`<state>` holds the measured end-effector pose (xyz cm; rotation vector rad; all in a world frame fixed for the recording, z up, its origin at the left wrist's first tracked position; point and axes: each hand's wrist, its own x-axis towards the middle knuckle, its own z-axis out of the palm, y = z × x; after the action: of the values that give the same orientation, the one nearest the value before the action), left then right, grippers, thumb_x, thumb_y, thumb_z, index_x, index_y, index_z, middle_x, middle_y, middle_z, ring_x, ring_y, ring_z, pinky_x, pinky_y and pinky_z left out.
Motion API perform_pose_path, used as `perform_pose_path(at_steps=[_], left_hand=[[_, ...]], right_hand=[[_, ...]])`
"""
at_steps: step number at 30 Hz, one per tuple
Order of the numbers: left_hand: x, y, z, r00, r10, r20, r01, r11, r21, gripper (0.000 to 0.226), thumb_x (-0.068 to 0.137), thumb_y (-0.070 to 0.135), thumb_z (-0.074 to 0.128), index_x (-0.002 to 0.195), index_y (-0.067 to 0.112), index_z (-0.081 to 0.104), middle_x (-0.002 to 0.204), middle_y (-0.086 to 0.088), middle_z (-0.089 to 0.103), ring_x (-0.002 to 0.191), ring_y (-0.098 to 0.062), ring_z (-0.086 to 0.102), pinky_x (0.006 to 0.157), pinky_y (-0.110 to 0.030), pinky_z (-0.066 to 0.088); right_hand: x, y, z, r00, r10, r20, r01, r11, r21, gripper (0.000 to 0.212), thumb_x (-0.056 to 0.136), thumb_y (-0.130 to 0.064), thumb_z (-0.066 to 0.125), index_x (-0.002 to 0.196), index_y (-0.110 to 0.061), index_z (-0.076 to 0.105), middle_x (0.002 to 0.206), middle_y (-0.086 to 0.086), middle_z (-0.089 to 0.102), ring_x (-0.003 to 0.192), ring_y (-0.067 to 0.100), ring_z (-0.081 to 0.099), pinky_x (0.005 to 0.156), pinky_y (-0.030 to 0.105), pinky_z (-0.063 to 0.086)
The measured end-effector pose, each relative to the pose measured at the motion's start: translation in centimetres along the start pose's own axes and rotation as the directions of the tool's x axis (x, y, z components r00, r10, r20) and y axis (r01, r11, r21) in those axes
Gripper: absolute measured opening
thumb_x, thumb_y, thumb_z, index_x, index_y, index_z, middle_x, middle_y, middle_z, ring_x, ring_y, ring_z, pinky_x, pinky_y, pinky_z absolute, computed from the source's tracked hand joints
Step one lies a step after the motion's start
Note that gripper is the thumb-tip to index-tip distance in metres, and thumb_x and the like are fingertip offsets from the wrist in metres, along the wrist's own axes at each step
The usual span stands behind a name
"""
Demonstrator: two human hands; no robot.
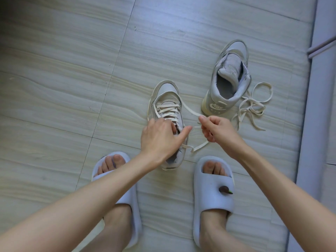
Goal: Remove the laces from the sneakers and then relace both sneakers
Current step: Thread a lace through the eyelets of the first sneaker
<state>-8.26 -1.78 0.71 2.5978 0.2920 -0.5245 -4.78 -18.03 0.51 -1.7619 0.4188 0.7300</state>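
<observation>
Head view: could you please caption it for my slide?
Left hand steadies near sneaker; right hand pinches its lace.

Both bare forearms reaching forward and down, left hand palm-down with thumb stretched rightward, right hand curled, fingers pinched together

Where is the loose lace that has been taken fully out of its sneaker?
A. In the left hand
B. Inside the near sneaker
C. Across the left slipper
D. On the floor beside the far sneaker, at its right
D: the loose lace lies in a tangle on the floor just right of the far sneaker, which shows no lace in its eyelets.
</observation>
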Motion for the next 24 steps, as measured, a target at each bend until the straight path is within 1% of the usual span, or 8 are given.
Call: perform_pose_path(at_steps=[2, 5, 7, 11, 14, 17, 20, 24], left_hand=[[0.1, 0.4, 0.5, 0.999, 0.022, -0.029, -0.02, 0.999, 0.044, 0.06, 0.078, 0.071, 0.045, 0.082, 0.016, 0.066, 0.093, -0.001, 0.063, 0.1, -0.025, 0.05, 0.08, -0.037, 0.042], [0.4, 0.6, 0.8, 1.0, -0.013, -0.025, 0.012, 1.0, -0.022, 0.043, 0.081, 0.057, 0.052, 0.074, 0.016, 0.062, 0.094, -0.002, 0.064, 0.102, -0.026, 0.047, 0.08, -0.036, 0.041], [0.5, 0.4, 0.8, 0.999, -0.043, 0.0, 0.043, 0.993, -0.114, 0.033, 0.082, 0.047, 0.054, 0.064, 0.02, 0.057, 0.088, -0.003, 0.064, 0.099, -0.027, 0.046, 0.081, -0.036, 0.042], [0.6, 0.0, 0.3, 0.987, -0.09, 0.136, 0.126, 0.949, -0.288, 0.036, 0.084, 0.037, 0.059, 0.053, 0.021, 0.05, 0.064, 0.002, 0.056, 0.098, -0.032, 0.047, 0.081, -0.034, 0.04], [0.9, -0.3, -0.1, 0.97, -0.092, 0.224, 0.184, 0.882, -0.433, 0.023, 0.085, 0.028, 0.064, 0.066, 0.014, 0.064, 0.051, 0.007, 0.043, 0.1, -0.04, 0.053, 0.082, -0.037, 0.043], [1.1, -0.5, -0.2, 0.964, -0.076, 0.254, 0.191, 0.864, -0.466, 0.023, 0.086, 0.024, 0.065, 0.076, 0.004, 0.068, 0.053, 0.003, 0.043, 0.096, -0.041, 0.053, 0.083, -0.038, 0.043], [1.0, -0.6, -0.1, 0.961, -0.082, 0.262, 0.205, 0.85, -0.485, 0.023, 0.086, 0.024, 0.065, 0.08, 0.002, 0.069, 0.056, 0.002, 0.046, 0.081, -0.026, 0.045, 0.076, -0.034, 0.037], [1.2, -0.9, 0.0, 0.961, -0.082, 0.265, 0.217, 0.818, -0.532, 0.019, 0.085, 0.023, 0.067, 0.079, 0.004, 0.07, 0.063, -0.004, 0.054, 0.076, -0.02, 0.049, 0.082, -0.039, 0.046]], right_hand=[[0.0, 0.0, 0.2, 1.0, 0.002, 0.015, -0.002, 1.0, -0.023, 0.033, 0.096, -0.027, 0.051, 0.068, -0.011, 0.054, 0.053, 0.0, 0.048, 0.043, 0.006, 0.039, 0.043, 0.014, 0.032], [-0.1, 0.0, 0.2, 0.998, -0.029, 0.049, 0.032, 0.998, -0.051, 0.024, 0.099, -0.016, 0.046, 0.078, -0.009, 0.058, 0.059, 0.003, 0.054, 0.043, 0.004, 0.044, 0.045, 0.013, 0.035], [-0.2, 0.1, 0.1, 0.996, -0.036, 0.081, 0.039, 0.998, -0.043, 0.015, 0.097, -0.009, 0.048, 0.087, -0.007, 0.059, 0.062, 0.003, 0.06, 0.047, 0.004, 0.051, 0.047, 0.013, 0.04], [-0.2, 0.1, 0.1, 0.991, -0.005, 0.134, 0.005, 1.0, -0.002, 0.011, 0.093, -0.001, 0.052, 0.092, -0.007, 0.061, 0.07, 0.008, 0.067, 0.056, 0.008, 0.063, 0.056, 0.015, 0.05], [-0.1, -0.1, 0.4, 0.992, -0.004, 0.129, 0.012, 0.998, -0.062, 0.011, 0.089, -0.001, 0.059, 0.083, -0.008, 0.065, 0.069, 0.007, 0.067, 0.054, 0.006, 0.063, 0.054, 0.014, 0.049], [0.1, -0.1, 1.2, 0.994, -0.039, 0.099, 0.063, 0.965, -0.256, 0.01, 0.086, -0.007, 0.064, 0.078, -0.012, 0.068, 0.064, 0.0, 0.066, 0.051, 0.002, 0.058, 0.052, 0.013, 0.044], [0.3, -0.1, 1.7, 0.995, -0.074, 0.064, 0.094, 0.914, -0.394, 0.01, 0.086, -0.014, 0.064, 0.078, -0.015, 0.069, 0.063, -0.005, 0.066, 0.049, -0.003, 0.057, 0.05, 0.009, 0.041], [0.5, -0.3, 2.0, 0.992, -0.122, 0.035, 0.124, 0.872, -0.474, 0.011, 0.086, -0.017, 0.063, 0.078, -0.013, 0.069, 0.061, -0.008, 0.065, 0.048, -0.007, 0.056, 0.05, 0.004, 0.039]])
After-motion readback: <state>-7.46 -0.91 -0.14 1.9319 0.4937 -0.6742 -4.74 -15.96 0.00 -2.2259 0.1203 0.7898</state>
